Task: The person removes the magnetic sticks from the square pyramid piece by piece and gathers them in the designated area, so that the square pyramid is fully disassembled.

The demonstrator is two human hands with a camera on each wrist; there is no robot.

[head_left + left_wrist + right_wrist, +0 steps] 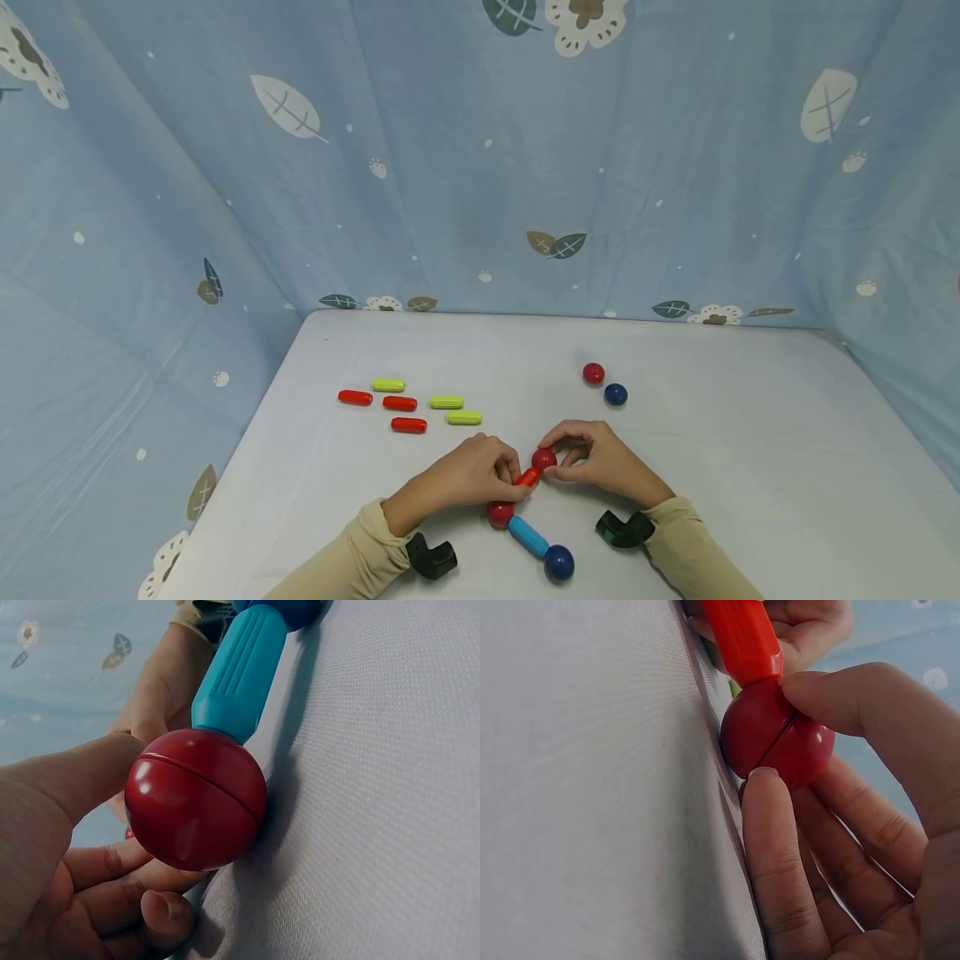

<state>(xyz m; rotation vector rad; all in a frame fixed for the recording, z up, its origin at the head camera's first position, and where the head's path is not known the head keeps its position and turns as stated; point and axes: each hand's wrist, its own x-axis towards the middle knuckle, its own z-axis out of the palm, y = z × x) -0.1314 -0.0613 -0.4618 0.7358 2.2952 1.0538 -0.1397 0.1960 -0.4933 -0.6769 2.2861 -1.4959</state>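
My left hand pinches a red rod between thumb and fingers. At the rod's far end, my right hand grips a red ball with thumb and fingertips. Rod and ball touch in the right wrist view. A second red ball lies at the rod's near end, beside the left thumb; the left hand partly hides that joint. From this ball a light blue rod runs to a dark blue ball near the front of the table.
Several loose red rods and yellow-green rods lie at the back left of the white table. Another red ball and blue ball sit behind the right hand. Blue patterned cloth hangs behind the table.
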